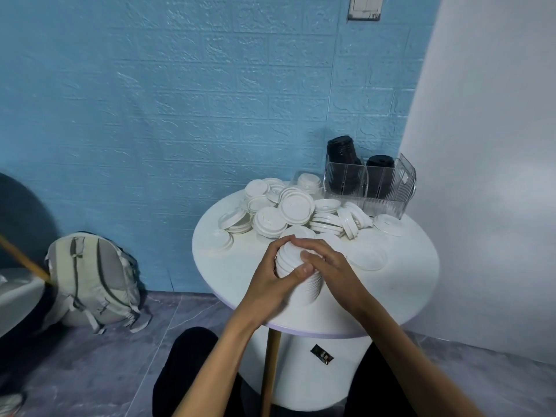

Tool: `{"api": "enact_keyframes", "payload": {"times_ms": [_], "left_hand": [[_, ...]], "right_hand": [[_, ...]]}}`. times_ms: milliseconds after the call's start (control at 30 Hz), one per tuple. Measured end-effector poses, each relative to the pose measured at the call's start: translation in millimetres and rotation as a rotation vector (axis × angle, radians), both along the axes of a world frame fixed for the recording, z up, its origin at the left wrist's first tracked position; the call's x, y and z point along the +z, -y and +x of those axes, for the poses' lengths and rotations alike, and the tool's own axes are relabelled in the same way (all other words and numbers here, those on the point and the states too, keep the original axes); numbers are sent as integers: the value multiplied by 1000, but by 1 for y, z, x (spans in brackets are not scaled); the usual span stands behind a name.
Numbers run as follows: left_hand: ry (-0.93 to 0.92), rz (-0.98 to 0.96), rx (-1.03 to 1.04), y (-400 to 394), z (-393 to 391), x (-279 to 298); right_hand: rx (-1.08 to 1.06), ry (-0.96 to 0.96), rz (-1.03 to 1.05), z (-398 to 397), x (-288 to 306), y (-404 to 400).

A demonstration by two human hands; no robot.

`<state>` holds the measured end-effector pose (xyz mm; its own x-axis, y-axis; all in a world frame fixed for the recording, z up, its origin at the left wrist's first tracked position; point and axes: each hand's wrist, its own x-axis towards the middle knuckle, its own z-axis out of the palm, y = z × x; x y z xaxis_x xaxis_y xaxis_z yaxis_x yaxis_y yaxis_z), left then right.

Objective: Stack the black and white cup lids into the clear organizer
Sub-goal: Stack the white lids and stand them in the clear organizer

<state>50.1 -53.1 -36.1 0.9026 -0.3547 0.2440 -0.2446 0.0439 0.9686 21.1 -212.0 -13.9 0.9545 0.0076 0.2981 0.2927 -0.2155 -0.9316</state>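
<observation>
1. A person sits at a small round white table (246, 266), both bare hands wrapped around a stack of white lids (296, 273) held on its side just above the tabletop.
2. The left hand (272, 284) curls round the near left of the stack, thumb across the front.
3. The right hand (334, 272) cups it from the right, fingers bent over the top and touching the left fingertips.
4. Just beyond the grip lies a loose heap of white lids (288, 209), some nested, some tilted on edge.
5. Single white lids (368, 255) lie flat to the right of the grip.
6. Farther back and right of the grip stands the clear organizer (370, 188), against the wall corner, with two stacks of black lids (358, 158) upright inside.
7. Left of the grip, on the floor, a pale backpack (93, 281) leans against the blue brick-pattern wall (180, 100).
</observation>
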Motion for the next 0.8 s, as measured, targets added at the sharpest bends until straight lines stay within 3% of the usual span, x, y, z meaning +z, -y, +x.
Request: {"api": "enact_keyframes", "payload": {"times_ms": [233,367,567,667,733,800], "left_hand": [[-21,15,-29,-1,-2,1],[-40,20,-51,-2,-1,2],[-43,9,-71,-2,-1,4],[-33,17,-49,-2,-1,3],[-31,23,-42,-2,-1,3],[-27,17,-37,-2,-1,2]], "right_hand": [[-9,40,-29,-1,-7,-3],[-26,87,-183,-2,-5,7],[-494,233,-255,2,-4,71],[-600,18,-430,4,-13,102],[-566,-184,-585,4,-19,113],[-504,-257,-759,4,-26,117]]}}
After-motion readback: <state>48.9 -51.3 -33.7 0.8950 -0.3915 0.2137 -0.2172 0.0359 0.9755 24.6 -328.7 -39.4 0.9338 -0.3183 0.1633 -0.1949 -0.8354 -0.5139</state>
